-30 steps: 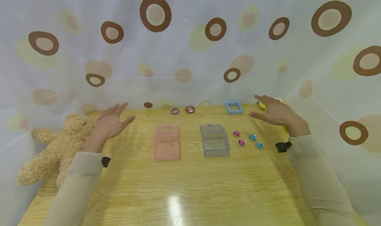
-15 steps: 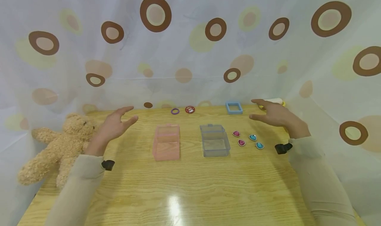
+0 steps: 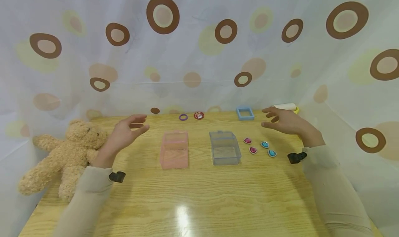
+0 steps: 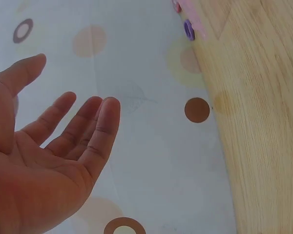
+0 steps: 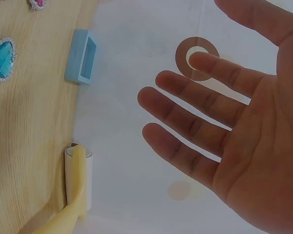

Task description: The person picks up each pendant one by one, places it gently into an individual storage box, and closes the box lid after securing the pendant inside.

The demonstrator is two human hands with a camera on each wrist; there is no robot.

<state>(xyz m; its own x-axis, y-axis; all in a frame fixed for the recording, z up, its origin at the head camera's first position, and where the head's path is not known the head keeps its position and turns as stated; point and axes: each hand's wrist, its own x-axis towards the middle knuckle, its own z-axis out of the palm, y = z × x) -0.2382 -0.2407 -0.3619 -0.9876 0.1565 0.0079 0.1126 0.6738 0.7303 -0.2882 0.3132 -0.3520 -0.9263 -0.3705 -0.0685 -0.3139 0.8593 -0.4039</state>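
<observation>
My left hand hovers over the table at the left, palm inward, its fingers relaxed and slightly bent with nothing in them. The right hand does the same on the other side, close to a lint roller with a yellow handle. Between the hands lie a clear pink plastic box and a clear blue-grey box, both with lids raised. Two pink gems and two blue gems with silvery rims lie right of the grey box. In the right wrist view, one blue gem shows at the left edge.
Along the table's back edge sit a purple ring, a round red badge and a light-blue square frame. A teddy bear lies at the left, beside my left forearm. A dotted curtain closes off the back and sides.
My left hand has moved a little right, away from the teddy bear. Both hands have lowered slightly and their fingers have bent more, uncovering more of the lint roller.
</observation>
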